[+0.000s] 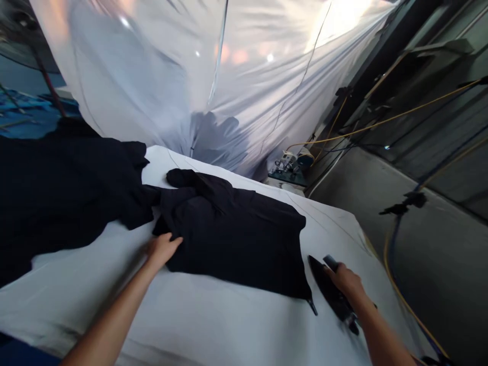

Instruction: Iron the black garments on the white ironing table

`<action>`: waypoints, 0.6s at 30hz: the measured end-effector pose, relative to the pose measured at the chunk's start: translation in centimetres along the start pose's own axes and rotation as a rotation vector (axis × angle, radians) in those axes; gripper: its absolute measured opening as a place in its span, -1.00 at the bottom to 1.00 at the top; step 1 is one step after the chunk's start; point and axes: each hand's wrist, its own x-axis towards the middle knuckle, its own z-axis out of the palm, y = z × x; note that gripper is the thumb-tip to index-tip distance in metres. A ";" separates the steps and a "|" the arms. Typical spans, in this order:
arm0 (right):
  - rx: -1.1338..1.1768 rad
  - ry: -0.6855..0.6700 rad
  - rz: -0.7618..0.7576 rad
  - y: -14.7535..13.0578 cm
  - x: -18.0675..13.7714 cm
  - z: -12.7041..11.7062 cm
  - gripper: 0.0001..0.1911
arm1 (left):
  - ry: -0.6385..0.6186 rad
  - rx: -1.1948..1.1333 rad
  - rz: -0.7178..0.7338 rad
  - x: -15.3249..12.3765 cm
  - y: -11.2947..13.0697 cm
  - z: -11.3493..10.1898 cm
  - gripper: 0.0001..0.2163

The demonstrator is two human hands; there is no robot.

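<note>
A dark garment (244, 239) lies spread over the white-covered table (229, 320), with some folds bunched at its left end. My left hand (163, 249) pinches the near left edge of this garment between thumb and fingers. At the right, my right hand (346, 282) is wrapped round the handle of a black iron (328, 292). The iron rests on or just over the white cover, apart from the garment's right edge; I cannot tell whether it touches the cover. A small dark tab (312, 306) sticks out from the garment's lower right corner.
More dark clothing (68, 188) is heaped on the table's left side. Behind the table hangs a white sheet (152, 66). A machine (287, 162) stands beyond the back edge. Yellow and blue hoses (392, 259) run along the right side. A fan (26, 30) is at the upper left.
</note>
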 end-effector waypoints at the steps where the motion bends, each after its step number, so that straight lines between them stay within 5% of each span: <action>1: 0.020 0.068 -0.035 -1.5 -0.2 -0.3 -0.46 | -0.062 -0.123 0.072 -0.7 2.1 0.0 -0.71; 3: 0.166 0.150 -0.293 -6.2 -2.0 -0.9 -0.42 | -0.106 -0.317 0.203 -2.1 6.4 0.3 -0.68; 7: 0.653 -0.041 -0.946 -18.1 -7.9 -1.4 -0.29 | -0.110 -0.503 0.400 -3.6 13.8 1.1 -0.66; 8: 0.713 -0.056 -1.020 -20.6 -8.8 -1.5 -0.20 | -0.113 -0.522 0.444 -3.6 15.1 1.1 -0.66; 10: 0.795 -0.051 -1.004 -24.1 -9.0 -2.3 -0.33 | -0.148 -0.570 0.547 -3.1 16.3 0.9 -0.66; 12: 0.798 0.004 -0.906 -25.6 -6.9 -4.0 -0.53 | -0.120 -0.573 0.588 -2.0 15.6 0.6 -0.70; 14: 0.737 0.126 -0.815 -26.0 -3.4 -6.5 -0.55 | 0.085 -0.445 0.467 -0.3 12.9 0.5 -0.72; 16: 0.638 0.266 -0.754 -26.4 0.1 -9.0 -0.51 | 0.408 -0.197 0.187 1.5 8.8 0.7 -0.58; 18: 0.549 0.331 -0.737 -27.7 2.7 -10.7 -0.50 | 0.548 -0.068 -0.117 3.3 4.4 1.4 -0.37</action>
